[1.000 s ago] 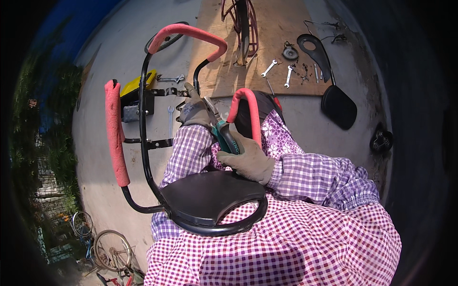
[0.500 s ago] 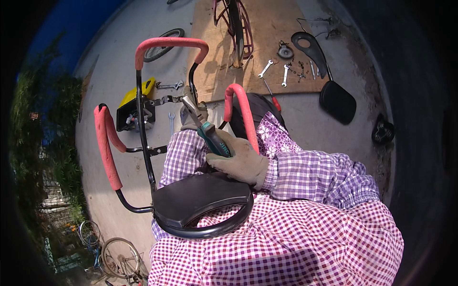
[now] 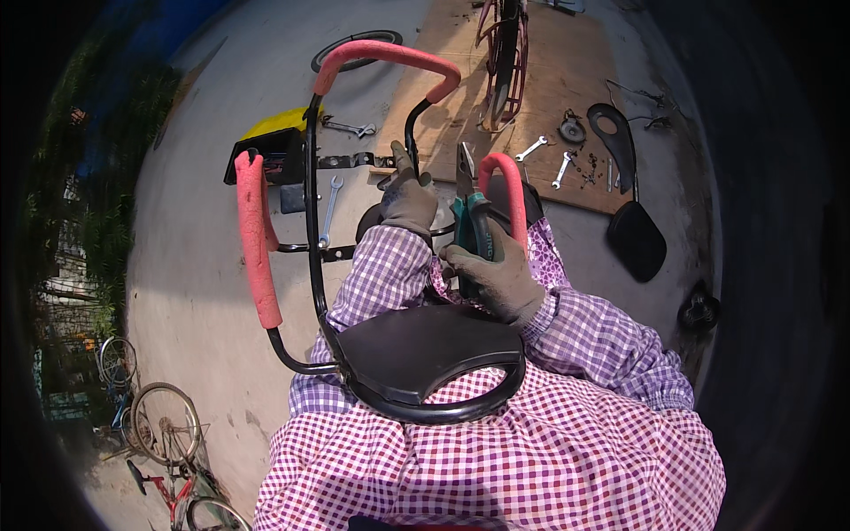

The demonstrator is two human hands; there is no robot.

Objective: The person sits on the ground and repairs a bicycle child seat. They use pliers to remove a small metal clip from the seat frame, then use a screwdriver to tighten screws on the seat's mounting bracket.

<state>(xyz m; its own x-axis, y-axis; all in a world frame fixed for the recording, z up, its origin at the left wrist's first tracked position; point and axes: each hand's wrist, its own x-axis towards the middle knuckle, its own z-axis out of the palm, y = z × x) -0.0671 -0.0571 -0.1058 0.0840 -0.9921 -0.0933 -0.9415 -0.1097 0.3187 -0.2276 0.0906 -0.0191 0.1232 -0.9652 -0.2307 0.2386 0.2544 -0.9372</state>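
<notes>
A black bicycle child seat (image 3: 416, 350), with pink foam-padded tubes (image 3: 258, 239), rests across my lap. My left hand (image 3: 407, 203), gloved, is at the metal bracket on the frame's upper crossbar, its fingers curled round the black metal there. My right hand (image 3: 500, 279), also gloved, grips teal-handled pliers (image 3: 469, 212), which stand jaws upward, right of my left hand and apart from it, beside the short pink armrest (image 3: 513, 195).
Ahead, a plywood board (image 3: 425, 119) carries a red bicycle frame (image 3: 500, 62), wrenches (image 3: 562, 170) and small parts. A yellow-lidded toolbox (image 3: 266, 142) and a loose wrench (image 3: 330, 211) lie left. A black padded piece (image 3: 636, 243) lies right. Bicycles (image 3: 164, 425) lie lower left.
The pliers have swung more upright and away from my left hand, toward the right. The view has shifted, so the board and seat appear further right than half a second ago.
</notes>
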